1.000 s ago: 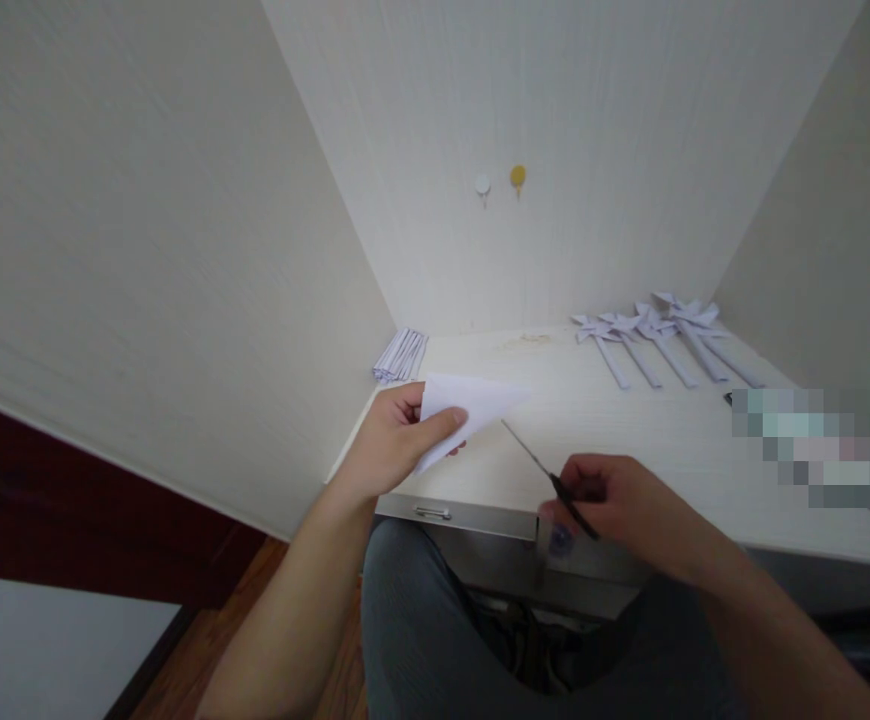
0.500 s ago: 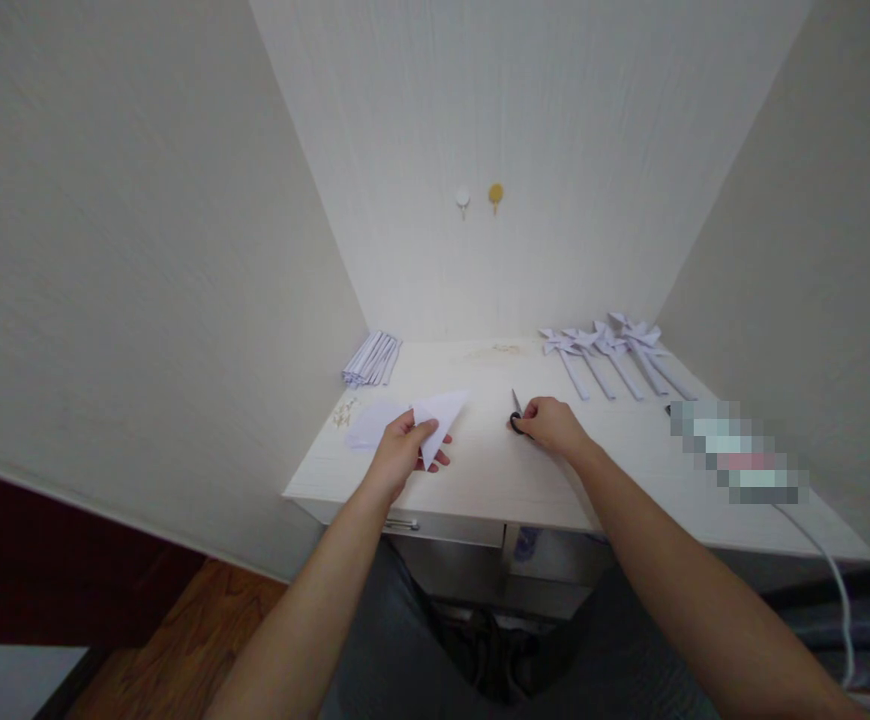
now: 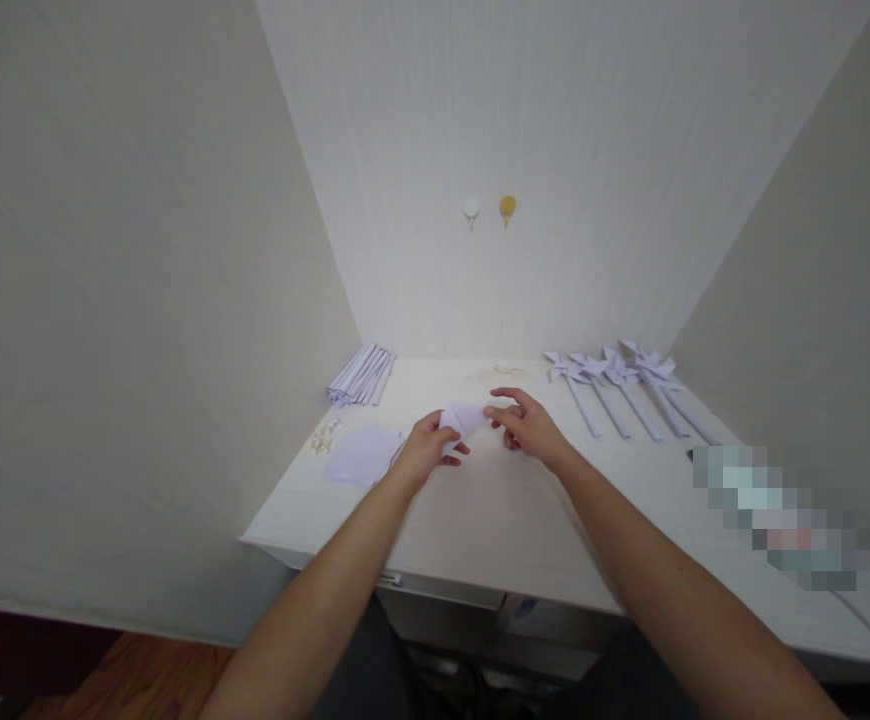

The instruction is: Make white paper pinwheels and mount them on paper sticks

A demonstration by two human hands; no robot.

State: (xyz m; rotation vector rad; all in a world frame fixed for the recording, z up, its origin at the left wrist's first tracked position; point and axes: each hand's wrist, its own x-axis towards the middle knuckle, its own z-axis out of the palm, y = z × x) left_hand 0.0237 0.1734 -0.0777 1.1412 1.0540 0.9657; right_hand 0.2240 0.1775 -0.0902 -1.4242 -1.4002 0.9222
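A folded piece of white paper (image 3: 466, 418) is held above the desk between my two hands. My left hand (image 3: 429, 450) grips its left end, thumb on top and the other fingers beneath. At the paper's right tip, the fingers of my right hand (image 3: 529, 425) hold the corner, with one finger raised clear of it. Flat white paper sheets (image 3: 360, 455) lie on the desk beside my left wrist. The scissors cannot be made out now.
Rolled paper sticks (image 3: 364, 375) are bundled at back left, near small pale pieces (image 3: 326, 437). Several paper pinwheels (image 3: 615, 375) lie at back right on the white desk (image 3: 480, 530). A blurred-out object (image 3: 772, 515) with a cable is at right. Two hooks (image 3: 508, 206) are on the wall.
My right hand has let go of the scissors and moved left to the paper's tip. My left hand has brought the paper toward the middle. The view has shifted slightly.
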